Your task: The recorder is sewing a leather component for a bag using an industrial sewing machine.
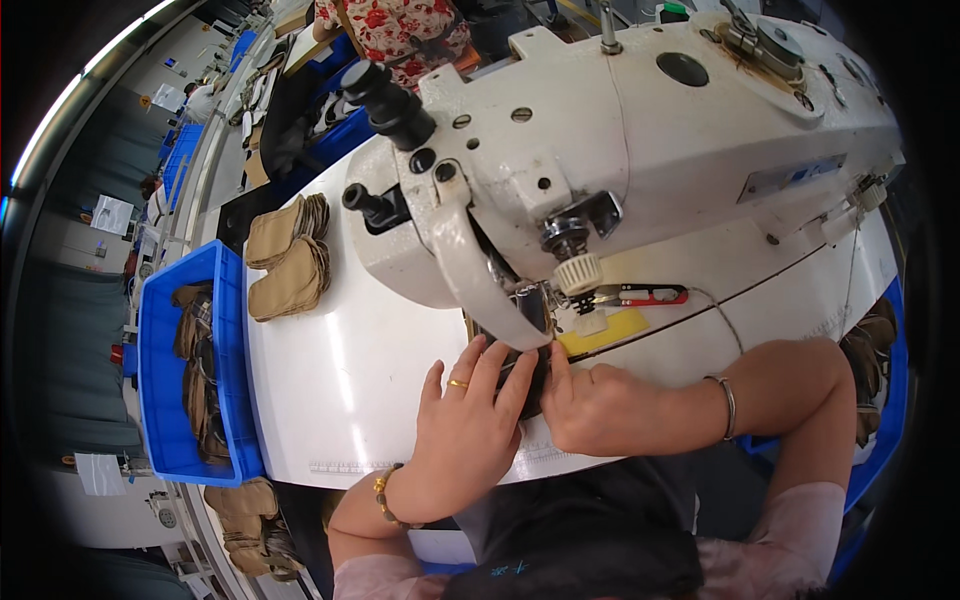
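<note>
Left hand (465,428): spread, fingertips down on the dark piece; lies just beside the right.
Right hand (595,408): fingers curled at the piece's right edge; I can't tell if it's pinching.
Dark piece (536,392): under the white sewing machine (650,130) head, partly hidden from me by fingers.
Snips (655,295): red-and-black handles, beside a yellow piece (612,332).
Tan stacks (290,285): two, on the tabletop's left.
Blue bin (238,370): left of the tabletop, holds pieces.
Co-worker (400,35): floral top, beyond the machine.
</note>
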### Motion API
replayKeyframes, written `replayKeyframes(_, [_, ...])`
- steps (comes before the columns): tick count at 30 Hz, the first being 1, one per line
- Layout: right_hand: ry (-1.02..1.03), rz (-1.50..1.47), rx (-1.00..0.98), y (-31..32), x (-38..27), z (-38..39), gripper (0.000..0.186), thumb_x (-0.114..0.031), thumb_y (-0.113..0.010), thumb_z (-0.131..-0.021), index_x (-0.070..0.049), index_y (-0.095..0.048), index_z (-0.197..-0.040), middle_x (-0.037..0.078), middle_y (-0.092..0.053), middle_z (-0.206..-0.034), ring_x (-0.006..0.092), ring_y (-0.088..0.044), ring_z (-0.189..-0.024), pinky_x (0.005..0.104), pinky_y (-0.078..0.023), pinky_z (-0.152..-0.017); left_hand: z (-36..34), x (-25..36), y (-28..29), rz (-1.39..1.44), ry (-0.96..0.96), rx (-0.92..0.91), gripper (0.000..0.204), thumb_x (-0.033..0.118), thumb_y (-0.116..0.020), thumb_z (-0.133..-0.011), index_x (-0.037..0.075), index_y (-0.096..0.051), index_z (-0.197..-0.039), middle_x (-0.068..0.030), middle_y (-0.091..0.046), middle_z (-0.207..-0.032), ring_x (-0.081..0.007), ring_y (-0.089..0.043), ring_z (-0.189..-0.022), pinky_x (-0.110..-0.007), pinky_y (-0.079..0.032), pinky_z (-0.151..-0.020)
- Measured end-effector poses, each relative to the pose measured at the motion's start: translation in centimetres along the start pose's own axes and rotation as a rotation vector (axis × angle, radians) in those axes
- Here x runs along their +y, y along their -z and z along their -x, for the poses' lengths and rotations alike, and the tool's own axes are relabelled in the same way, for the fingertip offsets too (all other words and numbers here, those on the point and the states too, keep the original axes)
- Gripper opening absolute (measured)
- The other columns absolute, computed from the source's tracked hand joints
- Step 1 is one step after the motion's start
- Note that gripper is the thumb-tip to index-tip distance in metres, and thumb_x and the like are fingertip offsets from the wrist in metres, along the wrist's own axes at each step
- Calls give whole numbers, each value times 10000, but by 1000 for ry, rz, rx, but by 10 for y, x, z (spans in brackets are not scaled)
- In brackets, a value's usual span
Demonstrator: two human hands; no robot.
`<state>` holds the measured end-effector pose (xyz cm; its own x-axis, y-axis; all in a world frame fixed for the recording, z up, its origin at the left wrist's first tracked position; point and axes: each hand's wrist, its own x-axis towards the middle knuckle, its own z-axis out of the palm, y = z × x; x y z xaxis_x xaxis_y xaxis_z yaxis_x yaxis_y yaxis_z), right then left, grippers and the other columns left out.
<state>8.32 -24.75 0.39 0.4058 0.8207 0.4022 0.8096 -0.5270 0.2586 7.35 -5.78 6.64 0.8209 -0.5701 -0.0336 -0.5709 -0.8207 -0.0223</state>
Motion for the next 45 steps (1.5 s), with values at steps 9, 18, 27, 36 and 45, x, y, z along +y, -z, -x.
replayKeyframes(9, [79,-49,32,13,-1,1,244,-208,-607,-609,34,-634,-633,373,-669,-786,152,-555,-479,259,-380,-391,-16,-4,-21,180,-92,187,625,66,-732,-562,73,-662,-1183,-34,-664,-1168,-231,-602,-963,-351,-512,-824])
replayKeyframes(18, [78,-55,10,9,-5,2,221,-210,-612,-608,10,-617,-608,350,-680,-776,157,-543,-467,260,-358,-387,-19,-13,-29,183,-211,172,591,58,-719,-593,37,-661,-1180,-54,-662,-1240,-234,-606,-968,-344,-506,-835])
replayKeyframes(27, [25,9,89,-10,5,-1,229,-165,-627,-625,53,-656,-690,364,-683,-838,157,-553,-440,267,-396,-388,-37,-25,-39,248,-159,212,541,59,-739,-617,50,-666,-1153,-60,-664,-1243,-273,-638,-986,-365,-510,-859])
replayKeyframes(36, [-6,-13,-35,-11,16,-3,235,-156,-615,-683,32,-680,-807,282,-715,-890,144,-574,-486,279,-414,-415,-42,-30,-41,129,-227,412,488,63,-739,-616,70,-682,-1101,-38,-673,-1140,-263,-638,-975,-405,-502,-869])
replayKeyframes(45, [55,-47,85,-8,10,-1,247,-151,-634,-653,89,-668,-702,345,-679,-809,178,-616,-495,270,-449,-415,-40,-30,-40,237,-222,368,426,6,-707,-587,73,-685,-1007,-27,-689,-1060,-220,-631,-914,-402,-490,-817])
